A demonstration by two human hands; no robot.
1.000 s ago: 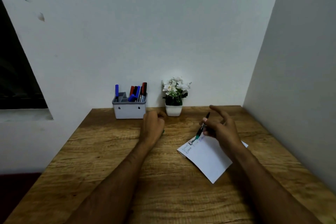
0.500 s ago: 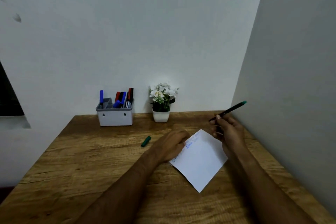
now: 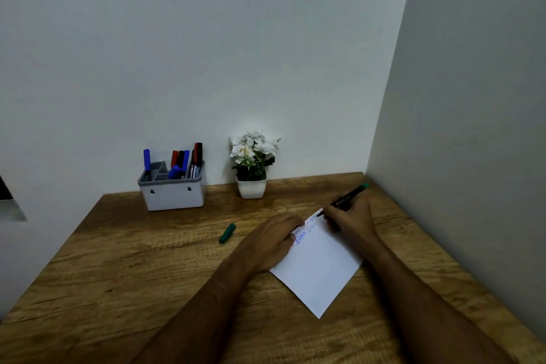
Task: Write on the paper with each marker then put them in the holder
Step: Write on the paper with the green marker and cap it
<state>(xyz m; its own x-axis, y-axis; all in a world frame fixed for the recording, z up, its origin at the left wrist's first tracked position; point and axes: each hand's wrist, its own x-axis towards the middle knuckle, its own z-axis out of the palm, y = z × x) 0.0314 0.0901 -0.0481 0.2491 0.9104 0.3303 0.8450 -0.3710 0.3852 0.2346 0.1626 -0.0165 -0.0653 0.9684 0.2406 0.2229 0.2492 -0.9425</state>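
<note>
A white sheet of paper [image 3: 320, 269] lies tilted on the wooden desk, with blue and dark writing near its far corner. My right hand [image 3: 351, 217] grips a green-ended black marker [image 3: 350, 195], its tip touching the paper's top corner. My left hand [image 3: 270, 241] lies flat on the paper's left edge, pressing it down. The green cap [image 3: 227, 233] lies on the desk left of my left hand. A grey-and-white holder [image 3: 172, 193] at the back wall contains several blue, red and black markers.
A small white pot of white flowers [image 3: 252, 167] stands against the back wall, right of the holder. A grey side wall closes off the right of the wooden desk [image 3: 124, 269]. The desk's left edge drops off at the lower left.
My right hand turned the marker over and brought its tip down onto the paper's top corner. My left hand left the cap on the desk and settled on the paper's edge.
</note>
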